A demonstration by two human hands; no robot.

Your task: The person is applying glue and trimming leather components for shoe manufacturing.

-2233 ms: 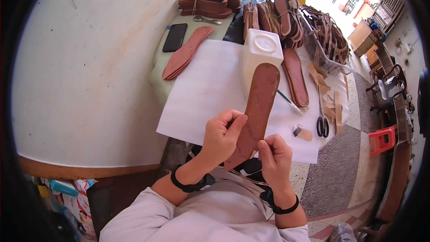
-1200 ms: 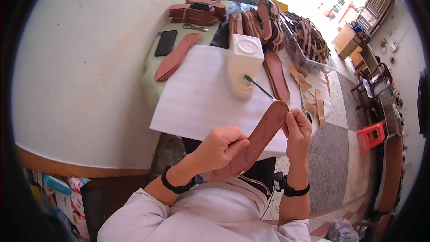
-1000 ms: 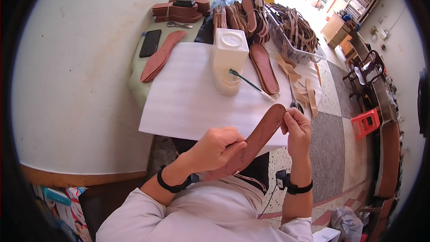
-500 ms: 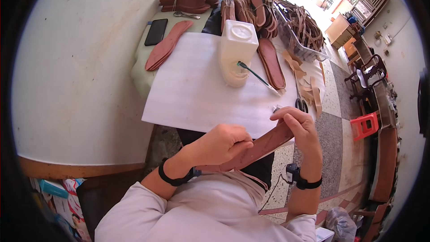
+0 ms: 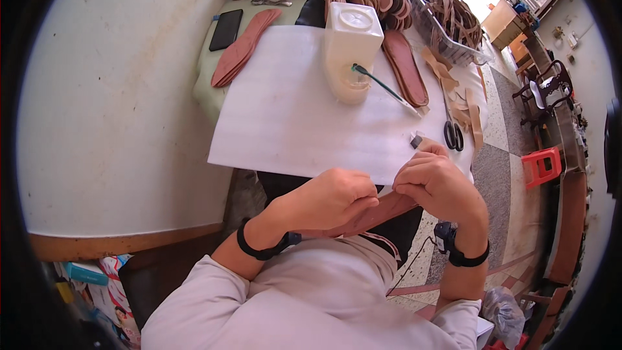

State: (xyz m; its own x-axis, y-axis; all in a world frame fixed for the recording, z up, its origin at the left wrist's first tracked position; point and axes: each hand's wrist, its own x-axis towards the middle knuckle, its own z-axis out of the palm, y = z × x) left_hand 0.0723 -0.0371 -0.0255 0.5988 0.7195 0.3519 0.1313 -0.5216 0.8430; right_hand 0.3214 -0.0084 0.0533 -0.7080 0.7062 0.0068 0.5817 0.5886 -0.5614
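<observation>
A reddish-brown leather insole (image 5: pixel 383 215) lies slantwise in front of my body, just off the near edge of the table. My left hand (image 5: pixel 332 199) is closed on its upper edge, thumb and fingers pinched together. Close beside it, my right hand (image 5: pixel 435 180) also pinches along that edge, toward the insole's right end. Between the fingertips a narrow pale edge shows; whether it is a separate strip cannot be told. Both hands hide parts of the insole. A small grey piece (image 5: pixel 418 140) lies on the table just beyond my right hand.
White sheeting (image 5: pixel 278 110) covers the table. On it stand a cut plastic jug (image 5: pixel 353 45) with a green-tipped brush (image 5: pixel 389 89), another insole (image 5: pixel 406 68), black-handled scissors (image 5: pixel 453 135) and tan scraps. Stacked insoles (image 5: pixel 245 48), a phone (image 5: pixel 226 30) and a strip-filled crate (image 5: pixel 447 42) sit farther back.
My right hand has slid from the insole's far right end toward my left hand, its fingers now turned down onto the edge. The whole view has shifted slightly.
</observation>
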